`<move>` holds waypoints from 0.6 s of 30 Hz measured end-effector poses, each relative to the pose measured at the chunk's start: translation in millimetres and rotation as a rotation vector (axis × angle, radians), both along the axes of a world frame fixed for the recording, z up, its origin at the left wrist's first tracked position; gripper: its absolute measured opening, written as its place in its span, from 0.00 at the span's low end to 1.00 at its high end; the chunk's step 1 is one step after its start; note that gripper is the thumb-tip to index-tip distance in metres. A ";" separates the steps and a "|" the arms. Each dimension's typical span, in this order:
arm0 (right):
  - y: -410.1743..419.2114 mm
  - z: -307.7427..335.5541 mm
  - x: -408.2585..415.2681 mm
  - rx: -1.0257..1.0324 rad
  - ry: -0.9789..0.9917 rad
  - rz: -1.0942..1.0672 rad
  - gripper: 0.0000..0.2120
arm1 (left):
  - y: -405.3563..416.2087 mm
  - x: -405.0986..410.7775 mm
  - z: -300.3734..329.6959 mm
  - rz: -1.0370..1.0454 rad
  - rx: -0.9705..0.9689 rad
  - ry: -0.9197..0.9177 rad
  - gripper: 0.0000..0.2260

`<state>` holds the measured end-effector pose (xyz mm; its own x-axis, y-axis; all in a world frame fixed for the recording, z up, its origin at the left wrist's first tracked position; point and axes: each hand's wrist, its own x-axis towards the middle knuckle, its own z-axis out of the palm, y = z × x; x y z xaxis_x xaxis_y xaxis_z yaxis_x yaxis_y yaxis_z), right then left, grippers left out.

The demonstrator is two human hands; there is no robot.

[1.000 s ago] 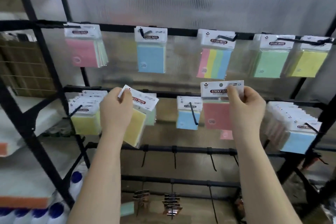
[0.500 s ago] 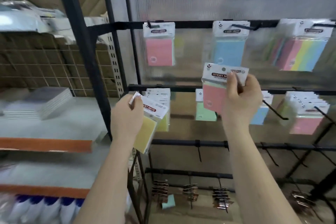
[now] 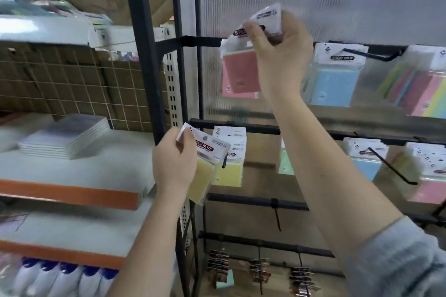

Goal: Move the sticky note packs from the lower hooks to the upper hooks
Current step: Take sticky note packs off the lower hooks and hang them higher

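At the upper black rail (image 3: 200, 41) of a metal display rack, the right hand (image 3: 280, 55) pinches the white header card of a pink sticky note pack (image 3: 241, 75), holding it tilted against the rail — motion blur makes it hard to say whether the card has caught a hook. Another pink pack seems to hang just behind it. To its right, a light blue sticky note pack (image 3: 334, 84) hangs from a black wire hook (image 3: 369, 54) on the same rail, with a multicoloured striped pack (image 3: 424, 94) beyond. Lower down, the left hand (image 3: 175, 164) grips the header of a yellow sticky note pack (image 3: 201, 181), held free in front of the lower rail (image 3: 260, 129) — just beside a stack of yellow packs (image 3: 229, 166) hanging there. Further right on that rail hang a green pack (image 3: 286, 164) and a blue pack (image 3: 366, 166). Left of the rack, a white shelf with an orange edge (image 3: 72, 195) carries a stack of clear-wrapped white pads (image 3: 65, 137).
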<state>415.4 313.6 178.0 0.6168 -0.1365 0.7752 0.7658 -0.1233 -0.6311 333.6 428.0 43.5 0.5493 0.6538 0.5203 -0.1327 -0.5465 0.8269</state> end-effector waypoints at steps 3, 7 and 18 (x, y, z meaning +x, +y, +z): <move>8.4 5.1 2.8 -0.022 -0.036 0.068 0.05 | 2.9 5.6 0.8 0.019 0.011 0.011 0.15; 15.8 2.7 7.3 -0.050 -0.083 0.030 0.05 | 9.9 13.0 2.1 0.045 -0.002 -0.010 0.16; 15.6 -25.3 6.7 0.015 -0.096 0.029 0.06 | 16.6 23.5 -0.3 0.108 0.046 0.008 0.15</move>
